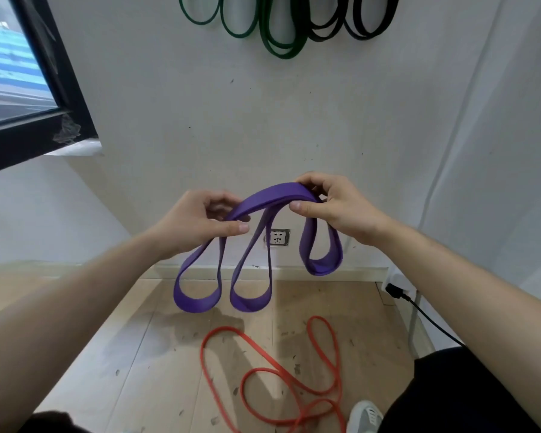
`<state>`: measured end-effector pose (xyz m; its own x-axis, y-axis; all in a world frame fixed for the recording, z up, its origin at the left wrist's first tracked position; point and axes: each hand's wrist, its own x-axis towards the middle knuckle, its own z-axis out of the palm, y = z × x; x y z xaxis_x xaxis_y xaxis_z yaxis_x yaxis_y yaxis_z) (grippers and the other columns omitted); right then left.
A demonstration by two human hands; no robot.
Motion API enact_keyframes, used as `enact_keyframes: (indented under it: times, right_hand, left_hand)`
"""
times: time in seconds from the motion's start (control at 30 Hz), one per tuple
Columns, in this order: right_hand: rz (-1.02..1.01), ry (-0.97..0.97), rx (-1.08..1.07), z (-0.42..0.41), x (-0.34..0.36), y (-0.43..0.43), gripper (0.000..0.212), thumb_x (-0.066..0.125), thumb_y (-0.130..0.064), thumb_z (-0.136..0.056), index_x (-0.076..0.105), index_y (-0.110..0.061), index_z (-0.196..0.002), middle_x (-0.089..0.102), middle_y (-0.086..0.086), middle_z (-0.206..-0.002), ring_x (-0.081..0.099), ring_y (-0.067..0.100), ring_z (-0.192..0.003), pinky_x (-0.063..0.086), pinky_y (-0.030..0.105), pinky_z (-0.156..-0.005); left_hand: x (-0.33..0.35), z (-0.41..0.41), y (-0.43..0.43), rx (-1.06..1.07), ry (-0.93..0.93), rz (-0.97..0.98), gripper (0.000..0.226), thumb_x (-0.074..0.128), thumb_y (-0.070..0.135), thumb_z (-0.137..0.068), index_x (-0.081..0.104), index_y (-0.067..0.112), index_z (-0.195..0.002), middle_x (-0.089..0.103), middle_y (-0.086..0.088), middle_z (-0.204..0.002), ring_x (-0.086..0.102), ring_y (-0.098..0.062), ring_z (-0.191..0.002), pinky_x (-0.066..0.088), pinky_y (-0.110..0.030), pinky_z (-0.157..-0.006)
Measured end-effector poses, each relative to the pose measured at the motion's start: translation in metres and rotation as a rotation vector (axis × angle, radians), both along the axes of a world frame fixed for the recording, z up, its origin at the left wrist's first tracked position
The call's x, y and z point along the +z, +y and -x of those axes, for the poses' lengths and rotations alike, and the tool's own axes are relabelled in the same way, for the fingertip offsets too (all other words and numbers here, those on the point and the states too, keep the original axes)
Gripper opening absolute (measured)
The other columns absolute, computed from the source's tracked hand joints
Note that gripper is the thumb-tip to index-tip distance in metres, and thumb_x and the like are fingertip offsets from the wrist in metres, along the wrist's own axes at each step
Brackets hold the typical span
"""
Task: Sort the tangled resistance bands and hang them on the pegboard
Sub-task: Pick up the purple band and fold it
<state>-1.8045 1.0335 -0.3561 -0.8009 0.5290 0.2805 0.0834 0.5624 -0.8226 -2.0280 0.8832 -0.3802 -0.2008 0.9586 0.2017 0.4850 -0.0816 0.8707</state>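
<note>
A wide purple resistance band (269, 196) is folded into three hanging loops in front of me. My left hand (197, 221) pinches its left end between thumb and fingers. My right hand (331, 204) grips the top of the fold on the right. A thin red band (294, 379) lies tangled on the wooden floor below. Green bands (272, 35) and black bands (356, 26) hang on the white wall at the top of the view; their pegs are out of frame.
A dark window frame (44, 98) juts in at the upper left. A wall socket (278, 237) sits behind the purple loops. A black plug and cable (419, 310) run along the right wall. My grey shoe (364, 417) stands beside the red band.
</note>
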Motion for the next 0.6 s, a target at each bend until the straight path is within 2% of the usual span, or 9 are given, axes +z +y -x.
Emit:
enact_keyframes:
  times: [0.13,0.27,0.37,0.5,0.6]
  right_hand:
    - [0.069,0.086,-0.028,0.006,-0.003,-0.005,0.018,0.072,-0.014,-0.090,0.069,-0.012,-0.108,0.067,-0.003,-0.088,0.060,0.005,-0.080,0.050,0.019,-0.075]
    - [0.145,0.137,-0.047,0.012,-0.006,-0.011,0.011,0.071,-0.017,-0.091,0.070,-0.022,-0.101,0.068,-0.009,-0.085,0.062,0.011,-0.083,0.053,0.027,-0.080]
    - [0.175,0.165,-0.042,0.014,-0.007,-0.013,0.015,0.073,-0.014,-0.090,0.070,-0.018,-0.104,0.069,-0.005,-0.089,0.061,0.009,-0.084,0.051,0.025,-0.079]
    - [0.165,0.182,-0.040,0.012,-0.005,-0.015,0.017,0.072,-0.013,-0.089,0.070,-0.015,-0.107,0.070,-0.004,-0.092,0.062,0.008,-0.085,0.050,0.022,-0.079]
    - [0.162,0.204,-0.044,0.009,-0.003,-0.016,0.018,0.072,-0.012,-0.090,0.070,-0.014,-0.107,0.070,-0.004,-0.091,0.063,0.006,-0.085,0.050,0.022,-0.080]
  left_hand:
    - [-0.002,-0.010,-0.001,-0.001,-0.022,-0.033,0.037,0.085,0.020,-0.073,0.074,0.013,-0.108,0.078,-0.004,-0.101,0.074,-0.017,-0.094,0.060,-0.027,-0.083]
    - [-0.014,-0.024,0.005,0.033,0.002,-0.067,0.034,0.086,0.020,-0.075,0.071,0.017,-0.105,0.076,0.003,-0.099,0.072,-0.010,-0.096,0.055,-0.022,-0.088]
    - [-0.025,-0.031,0.011,0.056,0.002,-0.072,0.037,0.086,0.021,-0.077,0.065,0.018,-0.107,0.075,0.000,-0.101,0.071,-0.011,-0.094,0.055,-0.023,-0.086]
    - [-0.031,-0.042,0.017,0.054,-0.068,-0.057,0.051,0.084,0.021,-0.080,0.055,0.024,-0.121,0.074,0.001,-0.104,0.070,-0.010,-0.098,0.057,-0.025,-0.080]
    - [-0.033,-0.047,0.021,0.029,-0.069,-0.044,0.044,0.081,0.017,-0.083,0.059,0.022,-0.122,0.071,0.004,-0.108,0.069,-0.007,-0.100,0.056,-0.025,-0.084]
